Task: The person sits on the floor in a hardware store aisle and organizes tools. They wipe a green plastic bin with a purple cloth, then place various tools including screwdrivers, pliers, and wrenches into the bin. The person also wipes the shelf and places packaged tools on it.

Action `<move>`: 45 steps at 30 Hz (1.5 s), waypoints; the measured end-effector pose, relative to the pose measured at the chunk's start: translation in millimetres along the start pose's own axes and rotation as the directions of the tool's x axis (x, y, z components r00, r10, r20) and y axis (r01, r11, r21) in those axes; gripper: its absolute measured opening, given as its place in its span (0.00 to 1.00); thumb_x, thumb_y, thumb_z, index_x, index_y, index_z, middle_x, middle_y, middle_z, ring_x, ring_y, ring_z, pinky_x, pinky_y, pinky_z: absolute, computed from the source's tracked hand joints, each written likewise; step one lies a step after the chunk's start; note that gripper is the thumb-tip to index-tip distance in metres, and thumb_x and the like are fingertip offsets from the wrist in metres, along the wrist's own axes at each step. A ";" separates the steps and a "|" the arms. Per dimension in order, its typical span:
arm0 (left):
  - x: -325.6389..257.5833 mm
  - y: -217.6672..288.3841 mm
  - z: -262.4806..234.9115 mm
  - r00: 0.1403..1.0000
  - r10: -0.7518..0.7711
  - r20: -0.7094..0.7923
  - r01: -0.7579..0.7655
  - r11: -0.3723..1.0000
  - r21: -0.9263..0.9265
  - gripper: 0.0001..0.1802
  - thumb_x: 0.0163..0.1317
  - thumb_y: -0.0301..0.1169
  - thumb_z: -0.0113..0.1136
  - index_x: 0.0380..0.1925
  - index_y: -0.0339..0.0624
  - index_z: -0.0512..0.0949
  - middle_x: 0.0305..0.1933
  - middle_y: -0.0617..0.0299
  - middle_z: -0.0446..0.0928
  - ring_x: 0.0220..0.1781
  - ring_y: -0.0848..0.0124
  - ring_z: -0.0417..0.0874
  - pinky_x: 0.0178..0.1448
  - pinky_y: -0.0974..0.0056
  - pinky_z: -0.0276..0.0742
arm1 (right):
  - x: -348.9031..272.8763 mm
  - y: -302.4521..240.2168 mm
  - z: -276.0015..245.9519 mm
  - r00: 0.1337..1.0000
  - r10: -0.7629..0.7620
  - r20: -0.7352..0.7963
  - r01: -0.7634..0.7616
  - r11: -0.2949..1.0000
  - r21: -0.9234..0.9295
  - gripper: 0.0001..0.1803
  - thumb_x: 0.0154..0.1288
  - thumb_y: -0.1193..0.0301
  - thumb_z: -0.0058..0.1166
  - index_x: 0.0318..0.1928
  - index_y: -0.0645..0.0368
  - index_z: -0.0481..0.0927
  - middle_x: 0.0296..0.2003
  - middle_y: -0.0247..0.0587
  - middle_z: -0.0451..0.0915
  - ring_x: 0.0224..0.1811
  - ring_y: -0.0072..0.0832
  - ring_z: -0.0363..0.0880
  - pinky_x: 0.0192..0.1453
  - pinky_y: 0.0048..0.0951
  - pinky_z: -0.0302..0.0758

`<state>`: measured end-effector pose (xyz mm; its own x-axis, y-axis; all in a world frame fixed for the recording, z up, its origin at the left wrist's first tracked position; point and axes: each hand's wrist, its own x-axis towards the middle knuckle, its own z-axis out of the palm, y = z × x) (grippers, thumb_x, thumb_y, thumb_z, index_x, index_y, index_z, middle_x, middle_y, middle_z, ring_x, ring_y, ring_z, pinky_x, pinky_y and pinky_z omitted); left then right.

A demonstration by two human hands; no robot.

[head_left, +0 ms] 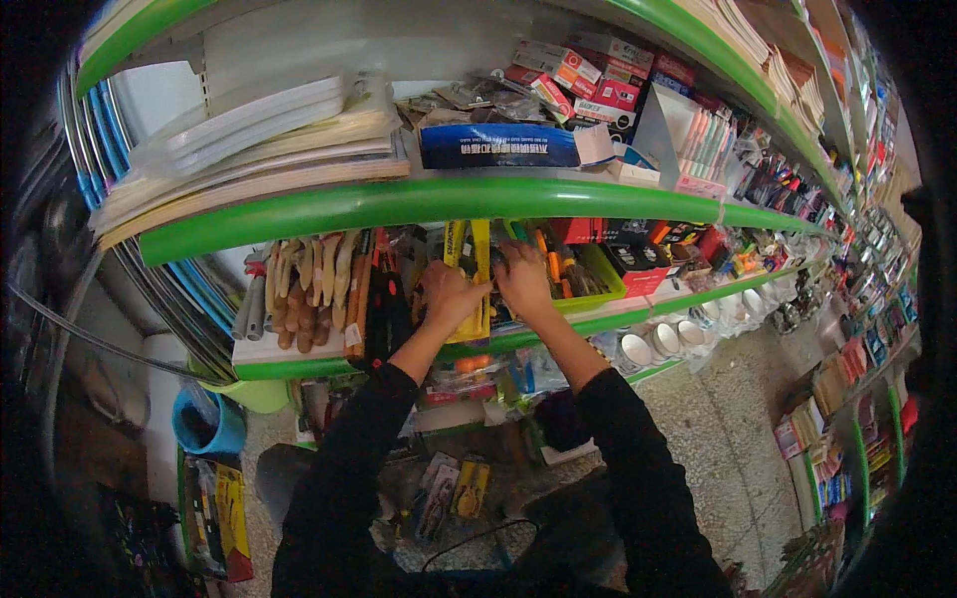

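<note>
On the lower green-edged shelf, a long yellow box [479, 237] with dark print lies between my hands. My left hand [451, 297] is closed on its left side, with the thumb reaching across the yellow surface. My right hand [524, 283] is at the left end of a yellow-green tray [601, 269]; its fingers are bent, and what they grip is hidden. Orange-handled tools [554, 267] lie in that tray. Left of my left hand are dark packaged tools [387, 309] and a row of brushes with wooden handles [317, 279].
Just above my hands runs the upper shelf's green edge [478, 202], with a blue carton [498, 146] and stacked flat sheets [259, 159] on it. White cups [666, 340] line the right. Packaged tools [469, 486] lie below my arms. A blue bucket [227, 427] stands on the left.
</note>
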<state>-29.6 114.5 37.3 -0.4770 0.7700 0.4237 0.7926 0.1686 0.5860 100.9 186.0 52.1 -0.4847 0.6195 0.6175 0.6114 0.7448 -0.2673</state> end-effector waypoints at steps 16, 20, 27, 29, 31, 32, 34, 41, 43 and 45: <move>46.1 -23.8 -15.7 0.894 -0.034 0.448 0.253 0.862 -0.439 0.37 0.59 0.49 0.45 0.59 0.30 0.56 0.54 0.38 0.64 0.57 0.50 0.66 0.58 0.55 0.62 | -12.3 -20.7 -0.3 0.920 -0.248 0.303 0.365 0.823 -0.435 0.16 0.51 0.65 0.55 0.40 0.57 0.73 0.34 0.39 0.75 0.36 0.31 0.77 0.33 0.32 0.77; 4.8 -40.1 -29.8 0.887 0.241 0.394 -0.247 0.968 -0.037 0.36 0.59 0.46 0.45 0.58 0.28 0.54 0.50 0.37 0.66 0.53 0.48 0.69 0.55 0.54 0.66 | -8.1 -34.8 -4.4 0.912 -0.277 0.303 0.381 0.845 -0.375 0.19 0.51 0.64 0.54 0.44 0.56 0.73 0.35 0.39 0.75 0.43 0.32 0.74 0.42 0.34 0.75; -14.4 -30.4 -54.9 0.835 0.243 0.494 -0.312 0.948 0.063 0.59 0.45 0.58 0.61 0.63 0.30 0.41 0.64 0.39 0.52 0.66 0.50 0.56 0.66 0.55 0.57 | -16.6 -27.0 7.0 0.928 -0.250 0.275 0.347 0.848 -0.400 0.28 0.58 0.58 0.48 0.57 0.56 0.66 0.53 0.44 0.69 0.60 0.37 0.62 0.65 0.51 0.52; -25.1 -31.9 -50.6 0.865 0.282 0.415 -0.391 0.898 0.202 0.60 0.43 0.57 0.63 0.63 0.30 0.41 0.64 0.38 0.50 0.66 0.49 0.53 0.67 0.52 0.53 | -22.6 -39.9 1.1 0.926 -0.149 0.348 0.279 0.890 -0.362 0.32 0.59 0.53 0.47 0.60 0.55 0.61 0.58 0.46 0.63 0.64 0.38 0.56 0.66 0.54 0.48; -30.8 -27.9 -47.3 0.872 0.281 0.400 -0.412 0.863 0.291 0.61 0.42 0.56 0.65 0.63 0.30 0.41 0.65 0.37 0.48 0.67 0.47 0.52 0.67 0.49 0.51 | -29.6 -46.6 -3.7 0.936 -0.186 0.300 0.286 0.897 -0.337 0.36 0.58 0.50 0.47 0.62 0.54 0.58 0.61 0.47 0.59 0.66 0.38 0.51 0.66 0.57 0.44; -30.7 -26.4 -46.2 0.871 0.256 0.420 -0.404 0.860 0.313 0.61 0.41 0.55 0.66 0.63 0.30 0.41 0.65 0.36 0.48 0.67 0.46 0.51 0.67 0.47 0.50 | -31.4 -48.8 -5.4 0.940 -0.203 0.275 0.290 0.901 -0.324 0.38 0.57 0.48 0.47 0.63 0.54 0.56 0.62 0.47 0.56 0.67 0.38 0.48 0.66 0.58 0.42; -30.9 -30.6 -41.1 0.869 0.238 0.433 -0.393 0.864 0.314 0.62 0.39 0.54 0.68 0.63 0.30 0.41 0.65 0.36 0.47 0.66 0.44 0.51 0.66 0.45 0.49 | -35.0 -50.7 -8.7 0.934 -0.209 0.290 0.300 0.899 -0.319 0.38 0.55 0.48 0.49 0.62 0.53 0.58 0.62 0.48 0.57 0.67 0.39 0.48 0.64 0.60 0.46; -23.9 -34.6 -24.8 0.883 0.276 0.379 -0.388 0.884 0.261 0.59 0.40 0.48 0.69 0.62 0.30 0.42 0.65 0.36 0.47 0.67 0.44 0.50 0.66 0.45 0.51 | -34.6 -34.7 2.5 0.949 -0.229 0.218 0.292 0.897 -0.331 0.44 0.50 0.45 0.53 0.63 0.50 0.55 0.63 0.48 0.55 0.67 0.41 0.48 0.64 0.61 0.45; -20.8 -46.0 -25.2 0.876 0.307 0.373 -0.417 0.870 0.263 0.57 0.42 0.46 0.68 0.62 0.30 0.43 0.64 0.36 0.48 0.66 0.45 0.51 0.66 0.45 0.51 | -34.1 -41.0 -0.2 0.951 -0.221 0.214 0.280 0.911 -0.302 0.45 0.49 0.45 0.54 0.64 0.51 0.52 0.63 0.48 0.53 0.67 0.41 0.48 0.64 0.60 0.44; -17.1 -52.8 -27.9 0.847 0.341 0.407 -0.467 0.843 0.266 0.55 0.43 0.45 0.67 0.62 0.29 0.43 0.64 0.37 0.49 0.66 0.46 0.51 0.65 0.44 0.51 | -42.5 -40.6 -8.2 0.957 -0.201 0.208 0.253 0.931 -0.264 0.47 0.49 0.45 0.54 0.65 0.51 0.50 0.64 0.48 0.52 0.68 0.42 0.47 0.65 0.59 0.43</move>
<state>-73.9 75.2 18.4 0.0206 0.9605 0.2775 0.9922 -0.0537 0.1121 101.7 127.5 42.8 -0.7171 0.4947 0.4909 0.6115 0.7846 0.1025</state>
